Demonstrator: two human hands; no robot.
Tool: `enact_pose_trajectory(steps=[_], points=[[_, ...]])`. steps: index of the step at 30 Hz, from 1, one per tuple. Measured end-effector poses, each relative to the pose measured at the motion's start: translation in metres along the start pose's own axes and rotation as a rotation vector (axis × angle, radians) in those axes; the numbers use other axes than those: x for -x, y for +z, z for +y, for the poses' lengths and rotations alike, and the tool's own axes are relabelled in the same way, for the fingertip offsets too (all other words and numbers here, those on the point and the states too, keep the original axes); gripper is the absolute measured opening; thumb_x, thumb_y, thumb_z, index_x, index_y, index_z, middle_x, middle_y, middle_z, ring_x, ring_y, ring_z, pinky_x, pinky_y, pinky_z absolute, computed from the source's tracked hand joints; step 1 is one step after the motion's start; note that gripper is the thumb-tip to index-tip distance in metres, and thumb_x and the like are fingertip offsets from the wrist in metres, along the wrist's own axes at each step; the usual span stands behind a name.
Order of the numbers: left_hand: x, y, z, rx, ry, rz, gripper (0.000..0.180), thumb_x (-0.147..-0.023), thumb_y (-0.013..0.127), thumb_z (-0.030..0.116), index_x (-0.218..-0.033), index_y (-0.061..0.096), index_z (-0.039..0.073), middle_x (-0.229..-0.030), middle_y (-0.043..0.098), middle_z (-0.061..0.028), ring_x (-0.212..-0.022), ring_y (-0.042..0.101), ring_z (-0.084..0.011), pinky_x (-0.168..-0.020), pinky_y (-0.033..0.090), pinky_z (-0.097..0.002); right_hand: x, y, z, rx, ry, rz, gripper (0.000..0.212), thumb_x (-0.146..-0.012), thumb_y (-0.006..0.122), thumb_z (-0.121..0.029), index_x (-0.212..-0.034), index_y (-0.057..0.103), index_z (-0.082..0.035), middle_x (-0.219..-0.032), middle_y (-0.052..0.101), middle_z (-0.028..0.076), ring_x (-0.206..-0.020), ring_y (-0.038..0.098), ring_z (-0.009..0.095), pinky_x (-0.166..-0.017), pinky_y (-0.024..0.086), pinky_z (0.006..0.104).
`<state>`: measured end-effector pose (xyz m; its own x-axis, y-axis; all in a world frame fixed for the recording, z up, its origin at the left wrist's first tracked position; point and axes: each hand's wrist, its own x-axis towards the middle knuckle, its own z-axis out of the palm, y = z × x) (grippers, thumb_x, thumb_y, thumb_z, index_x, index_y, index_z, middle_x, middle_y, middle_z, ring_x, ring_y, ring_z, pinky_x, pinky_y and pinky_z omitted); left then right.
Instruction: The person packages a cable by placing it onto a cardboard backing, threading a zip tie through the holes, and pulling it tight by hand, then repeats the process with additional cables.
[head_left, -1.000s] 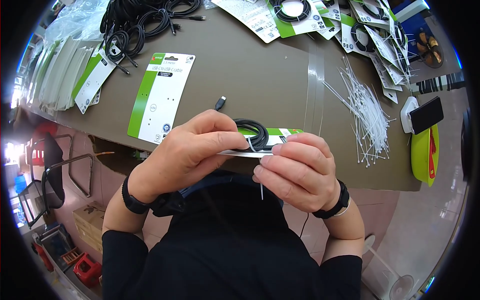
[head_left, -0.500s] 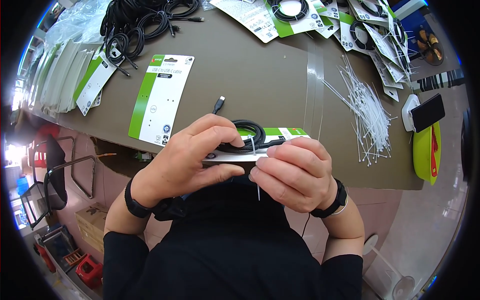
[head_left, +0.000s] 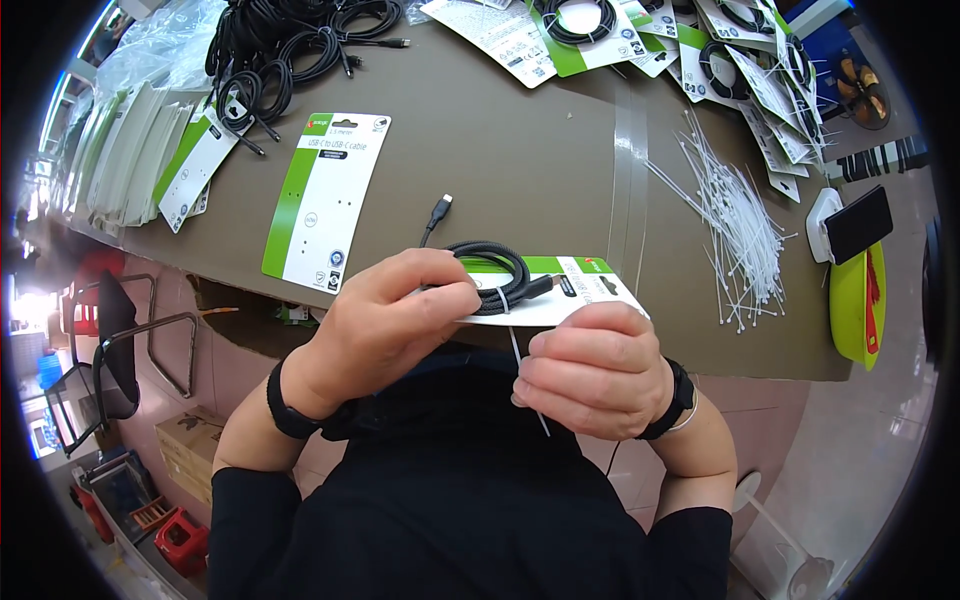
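Observation:
A coiled black cable [head_left: 518, 268] lies on a white and green backing card [head_left: 596, 287] at the table's near edge. My left hand [head_left: 395, 310] is closed on the coil and the card's left part. One cable plug [head_left: 440, 208] sticks out beyond my left fingers. A white zip tie loops round the coil, and its tail [head_left: 515, 346] hangs below the card. My right hand [head_left: 595, 372] is closed on that tail, whose tip shows beneath the fingers. Further left, a flat backing card [head_left: 325, 200] without a cable lies on the table.
White zip ties [head_left: 735, 235] lie in a loose pile at right, near a phone on a stand [head_left: 858, 225] and a lime-green container [head_left: 852, 310]. Black cables [head_left: 285, 60] and stacked cards [head_left: 135, 160] sit at back left. Carded cables [head_left: 740, 75] heap at back right.
My right hand has moved down from the cable end beside the coil, pulling the zip tie tail out below the card. The card's right end now shows more. My left hand keeps its hold.

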<state>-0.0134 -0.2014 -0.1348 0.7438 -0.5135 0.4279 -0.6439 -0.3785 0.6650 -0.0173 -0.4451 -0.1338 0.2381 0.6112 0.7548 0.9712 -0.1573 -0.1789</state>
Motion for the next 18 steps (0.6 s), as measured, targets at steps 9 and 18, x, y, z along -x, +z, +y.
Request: enact_pose_trajectory(steps=[9, 18], points=[[-0.05, -0.027, 0.02, 0.242, -0.133, 0.025, 0.04, -0.07, 0.077, 0.007, -0.107, 0.061, 0.005, -0.095, 0.063, -0.0105, -0.081, 0.064, -0.0251, -0.07, 0.054, -0.0329, -0.025, -0.021, -0.029, -0.032, 0.297, -0.076, 0.015, -0.083, 0.066, -0.007, -0.095, 0.057, -0.006, -0.099, 0.065, 0.007, -0.083, 0.064, 0.02, -0.071, 0.049, 0.0321], [-0.081, 0.022, -0.023, -0.622, 0.249, -0.102, 0.043, -0.07, 0.079, 0.015, -0.107, 0.057, 0.006, -0.089, 0.063, -0.0084, -0.068, 0.062, -0.0217, -0.065, 0.049, -0.0321, 0.018, 0.025, -0.002, -0.763, 1.206, 0.232, 0.01, -0.095, 0.054, -0.003, -0.104, 0.05, -0.001, -0.099, 0.066, 0.013, -0.087, 0.066, 0.02, -0.074, 0.053, 0.0285]])
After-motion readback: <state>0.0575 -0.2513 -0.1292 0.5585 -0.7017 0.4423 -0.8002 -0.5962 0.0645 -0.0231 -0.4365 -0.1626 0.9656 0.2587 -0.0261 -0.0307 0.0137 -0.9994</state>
